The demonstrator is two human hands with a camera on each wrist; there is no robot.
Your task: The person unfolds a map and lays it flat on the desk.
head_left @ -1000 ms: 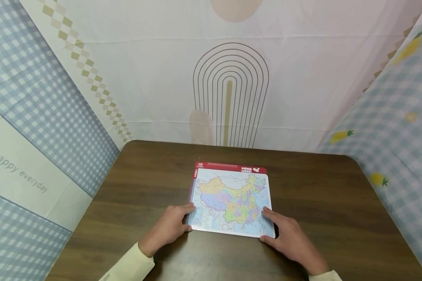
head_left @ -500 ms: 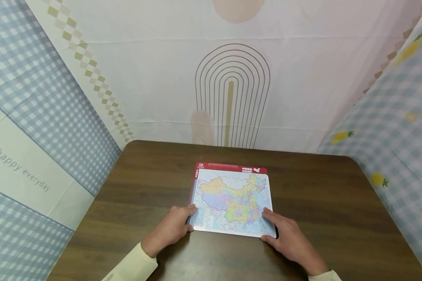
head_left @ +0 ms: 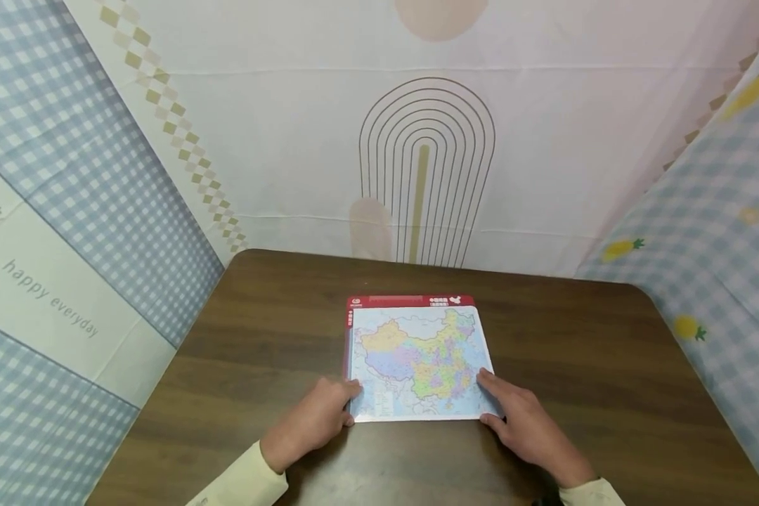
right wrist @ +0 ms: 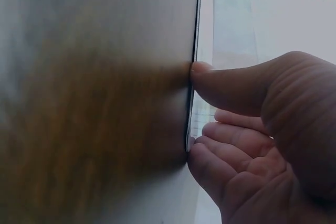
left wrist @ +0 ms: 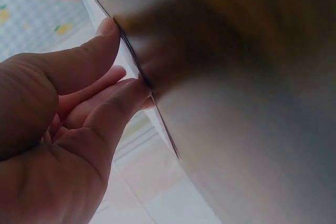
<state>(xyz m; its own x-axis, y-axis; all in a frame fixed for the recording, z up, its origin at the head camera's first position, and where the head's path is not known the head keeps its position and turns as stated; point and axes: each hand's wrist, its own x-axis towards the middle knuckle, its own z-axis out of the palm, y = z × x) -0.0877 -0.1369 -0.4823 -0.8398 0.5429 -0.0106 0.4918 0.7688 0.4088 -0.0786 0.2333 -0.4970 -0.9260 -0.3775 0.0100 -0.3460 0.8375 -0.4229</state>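
Note:
A thin map board (head_left: 417, 358) with a red top border and a multicoloured map of China lies flat on the brown table, in the middle of the head view. At its lower left corner is my left hand (head_left: 313, 422), its fingertips on the left edge and its thumb by the corner. My right hand (head_left: 528, 425) touches the right edge in the same way, with the thumb near the lower right corner. In the left wrist view, thumb (left wrist: 86, 59) and fingers meet the board's thin edge. The right wrist view shows the right thumb (right wrist: 231, 87) and fingertips against the edge too.
The dark wood table (head_left: 259, 330) has rounded far corners. Behind it hangs a pale cloth (head_left: 291, 147) with an arch pattern. Blue checked cloths close in the left side (head_left: 101, 140) and the right side (head_left: 702, 246).
The board has turned slightly counter-clockwise, so its lower edge now runs nearly level in the head view. Both hands stay at its sides. The head view has shifted a little.

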